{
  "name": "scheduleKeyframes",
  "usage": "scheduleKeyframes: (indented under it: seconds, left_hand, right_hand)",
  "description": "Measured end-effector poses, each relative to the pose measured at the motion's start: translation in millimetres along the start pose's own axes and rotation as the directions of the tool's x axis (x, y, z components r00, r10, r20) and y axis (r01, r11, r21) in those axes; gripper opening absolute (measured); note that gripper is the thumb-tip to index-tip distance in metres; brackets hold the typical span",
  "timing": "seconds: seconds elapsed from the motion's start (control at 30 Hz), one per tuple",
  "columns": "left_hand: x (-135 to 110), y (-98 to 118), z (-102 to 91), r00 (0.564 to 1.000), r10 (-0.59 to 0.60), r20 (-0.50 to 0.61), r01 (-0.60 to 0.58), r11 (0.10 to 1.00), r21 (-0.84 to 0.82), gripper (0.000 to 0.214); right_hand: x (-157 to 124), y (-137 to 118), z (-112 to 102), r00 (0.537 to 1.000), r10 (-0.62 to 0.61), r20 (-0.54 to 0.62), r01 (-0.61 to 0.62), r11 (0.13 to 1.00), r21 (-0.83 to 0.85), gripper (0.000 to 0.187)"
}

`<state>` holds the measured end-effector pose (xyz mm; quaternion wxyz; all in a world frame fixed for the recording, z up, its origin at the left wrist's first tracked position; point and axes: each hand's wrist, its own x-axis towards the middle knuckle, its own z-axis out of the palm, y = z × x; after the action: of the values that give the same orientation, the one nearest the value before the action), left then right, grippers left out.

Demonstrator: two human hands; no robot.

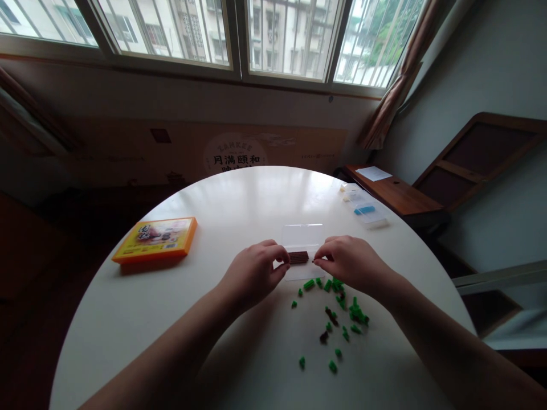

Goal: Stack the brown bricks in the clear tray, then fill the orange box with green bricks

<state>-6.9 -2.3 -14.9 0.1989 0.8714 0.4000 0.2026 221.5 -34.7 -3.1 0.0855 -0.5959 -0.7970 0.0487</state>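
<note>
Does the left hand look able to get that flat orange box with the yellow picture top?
Probably yes: the flat orange box sits left of the left hand, with only round white tabletop between them.

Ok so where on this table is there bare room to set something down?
One bare patch of the white table lies between the orange box and the left hand; another spans the far side, beyond the clear case. It's crowded on the case's near side, where green pieces lie scattered by the right hand.
</note>
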Motion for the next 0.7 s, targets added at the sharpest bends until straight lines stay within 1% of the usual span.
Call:
scheduleKeyframes:
  seconds: [0.1,0.23,0.7]
  left_hand:
    - [-0.2,-0.6,1.2,1.0,-0.005,0.006,0.005,1.0,0.011,0.009]
    - [-0.7,-2.1,2.8,1.0,0.002,0.004,-0.002,1.0,0.004,0.009]
    - [-0.6,-2.9,3.2,1.0,0.007,-0.001,-0.007,1.0,0.008,0.01]
  right_hand:
    - [1.1,-1.3,2.5,1.0,0.025,0.012,-0.025,1.0,-0.007,0.016]
    - [1.9,-2.0,5.1,0.999,0.027,0.029,-0.027,1.0,-0.01,0.015]
    - [2.9,-4.4,10.8,0.998,0.058,0.015,-0.058,0.998,-0.013,0.017]
